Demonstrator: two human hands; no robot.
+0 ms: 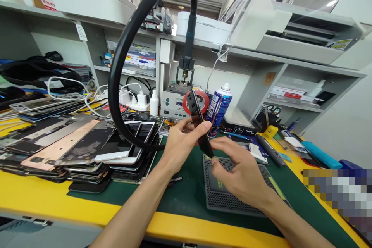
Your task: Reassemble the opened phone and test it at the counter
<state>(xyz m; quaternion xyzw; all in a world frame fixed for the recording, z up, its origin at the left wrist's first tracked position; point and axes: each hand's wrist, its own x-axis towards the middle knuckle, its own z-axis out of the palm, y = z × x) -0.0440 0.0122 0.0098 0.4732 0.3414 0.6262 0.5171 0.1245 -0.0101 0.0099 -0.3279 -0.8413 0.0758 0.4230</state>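
Note:
A dark smartphone (205,145) is held up, tilted and seen nearly edge-on, with its camera lenses toward the upper left. My left hand (183,141) is closed around its middle, the thumb on the near side and the fingers behind. At the lower end, the thumb and index finger of my right hand (240,174) pinch the phone's corner. Below the right hand lies a dark grey perforated pad (221,200) on the green mat (186,197). What the phone's far face looks like is hidden.
Stacks of phone screens and frames (84,143) fill the left. Behind the phone stand a control box (171,102), red tape roll (203,99) and blue spray can (220,104). A thick black hose (116,66) arches overhead. Tools (270,149) lie at right.

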